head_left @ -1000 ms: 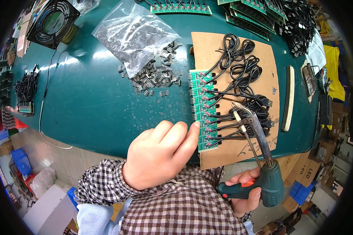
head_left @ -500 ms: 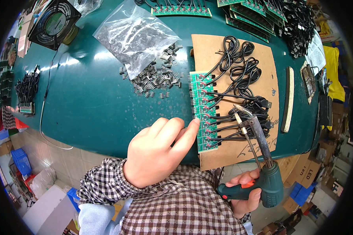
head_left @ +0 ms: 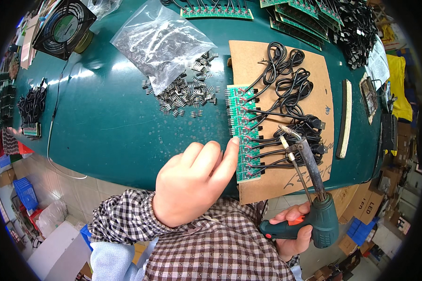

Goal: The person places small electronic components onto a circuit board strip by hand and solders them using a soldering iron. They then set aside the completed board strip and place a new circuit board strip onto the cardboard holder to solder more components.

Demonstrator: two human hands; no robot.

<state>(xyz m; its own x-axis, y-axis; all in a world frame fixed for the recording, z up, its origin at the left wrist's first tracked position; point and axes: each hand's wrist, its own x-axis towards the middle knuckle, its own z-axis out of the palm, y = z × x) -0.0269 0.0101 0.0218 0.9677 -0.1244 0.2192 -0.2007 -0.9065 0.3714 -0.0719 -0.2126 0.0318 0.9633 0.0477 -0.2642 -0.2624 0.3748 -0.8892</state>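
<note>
My left hand reaches to the left edge of a green circuit board panel, its index fingertip touching the edge just below the middle. The other fingers are curled in, the thumb is hidden, and I cannot see what they may pinch. Rows of small pins stick out along the panel's left edge. Coiled black cables with red wires join its right side. My right hand grips the dark green handle of a soldering gun. The gun's bent tip and a thin white-ended tube point up over the cables.
Under the panel lies a cardboard sheet. Loose pin connectors are heaped beside a clear plastic bag. A black fan stands far left. Finished-looking boards pile up at the far right, near a pale strip.
My left hand has shifted slightly right and up along the panel's edge, its fingertip still there. The right hand and soldering gun are nearly still.
</note>
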